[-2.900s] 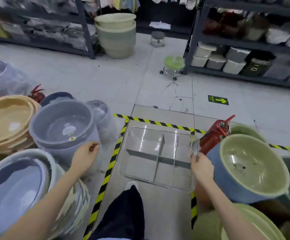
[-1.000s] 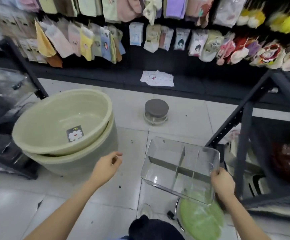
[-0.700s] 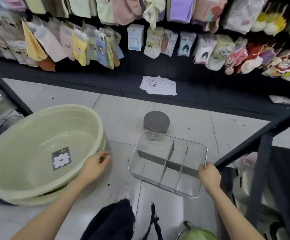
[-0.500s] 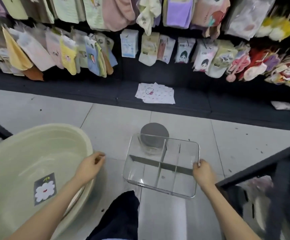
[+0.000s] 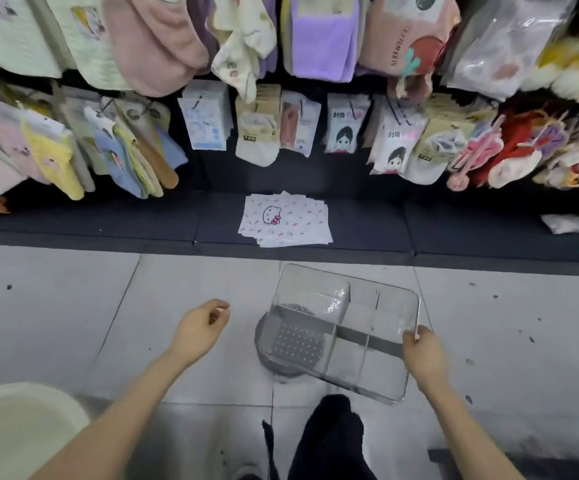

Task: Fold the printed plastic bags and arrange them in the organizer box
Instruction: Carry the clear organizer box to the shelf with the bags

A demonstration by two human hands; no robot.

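Pale grey floor tiles (image 5: 73,306), smooth, speckled with dark marks and cut by thin grout lines, run up to a low matte black ledge (image 5: 108,220). Above the ledge hang soft towels (image 5: 321,36), carded socks and glossy packets.

On the ledge, near its front edge, lies a loose, fanned stack of white printed plastic bags (image 5: 284,220). They are thin, flat and square-cornered, and the top one shows a cartoon cat face among small pink marks. Black ledge shows on both sides of the stack.

Nearer the person, a clear hard-plastic organizer box (image 5: 341,327) with rounded corners and grey inner dividers sits tilted. A strip of tile separates its far edge from the ledge. The right hand (image 5: 423,355) grips the box's right rim, with its fingers curled over the edge. Through the box's transparent floor a round grey dotted lid (image 5: 295,341) shows below. Whether the box touches it cannot be told.

The left hand (image 5: 201,327) hangs over bare tile well apart from the box's left wall, its fingers loosely curled around nothing.

A pale green plastic basin (image 5: 14,431) with a smooth rounded rim fills the lower left corner. A dark trouser leg (image 5: 329,441) stands just behind the box's near edge
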